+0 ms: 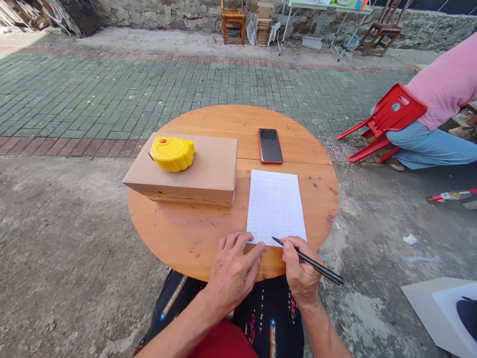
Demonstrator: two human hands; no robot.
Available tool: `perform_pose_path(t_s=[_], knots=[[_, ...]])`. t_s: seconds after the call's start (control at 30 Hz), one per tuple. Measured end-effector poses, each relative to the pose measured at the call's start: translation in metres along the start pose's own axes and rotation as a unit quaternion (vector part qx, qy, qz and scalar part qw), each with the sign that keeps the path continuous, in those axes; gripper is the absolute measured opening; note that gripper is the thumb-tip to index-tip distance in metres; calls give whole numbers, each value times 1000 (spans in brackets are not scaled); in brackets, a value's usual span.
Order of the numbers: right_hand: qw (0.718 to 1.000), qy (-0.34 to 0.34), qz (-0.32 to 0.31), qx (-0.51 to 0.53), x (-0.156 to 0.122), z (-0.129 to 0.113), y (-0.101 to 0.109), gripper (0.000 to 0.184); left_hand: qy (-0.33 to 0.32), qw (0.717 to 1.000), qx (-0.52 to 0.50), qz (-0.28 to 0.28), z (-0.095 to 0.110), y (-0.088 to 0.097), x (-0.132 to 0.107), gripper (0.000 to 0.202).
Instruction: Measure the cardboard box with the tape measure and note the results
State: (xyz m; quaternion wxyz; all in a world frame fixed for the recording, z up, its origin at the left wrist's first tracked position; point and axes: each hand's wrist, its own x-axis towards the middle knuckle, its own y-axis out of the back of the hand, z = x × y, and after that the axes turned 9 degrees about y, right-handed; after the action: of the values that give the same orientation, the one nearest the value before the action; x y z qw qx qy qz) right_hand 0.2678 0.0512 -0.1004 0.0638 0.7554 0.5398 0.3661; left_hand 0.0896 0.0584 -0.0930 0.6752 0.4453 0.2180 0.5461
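Observation:
A white sheet of paper (276, 206) covered in rows of small handwriting lies near the front right of the round wooden table (208, 238). My left hand (236, 266) rests at the paper's lower left corner, fingertips on its edge, fingers spread and holding nothing. In my right hand (302, 268) is a black pen (316, 266), pinched between thumb and fingers. Its tip points at the last line of writing; whether it touches the paper I cannot tell. Behind the sheet is a phone (270, 145) with a red edge, its screen dark.
To the left, a brown cardboard box (212, 161) carries a yellow tape measure (172, 153). Beyond the table at right, a person in a pink top (447, 84) sits on a red plastic chair (397, 114). A bottle (450, 196) lies on the ground; a white box (439, 308) stands lower right.

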Motion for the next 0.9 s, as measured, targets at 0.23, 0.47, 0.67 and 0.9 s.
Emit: perform_pose_path(t_s=[0.23,0.47,0.67,0.9], knots=[[997,64,-10,-32,7,-5,-1,20,-2,1000,-8,8,0,-1,0,28],[996,70,-21,-42,7,-3,-3,20,-1,1000,-7,7,0,-1,0,28],[995,84,-21,-43,9,-4,-3,19,-3,1000,-6,9,0,-1,0,28],[995,83,-35,-48,9,-4,-2,19,-3,1000,-13,14,0,-1,0,27]])
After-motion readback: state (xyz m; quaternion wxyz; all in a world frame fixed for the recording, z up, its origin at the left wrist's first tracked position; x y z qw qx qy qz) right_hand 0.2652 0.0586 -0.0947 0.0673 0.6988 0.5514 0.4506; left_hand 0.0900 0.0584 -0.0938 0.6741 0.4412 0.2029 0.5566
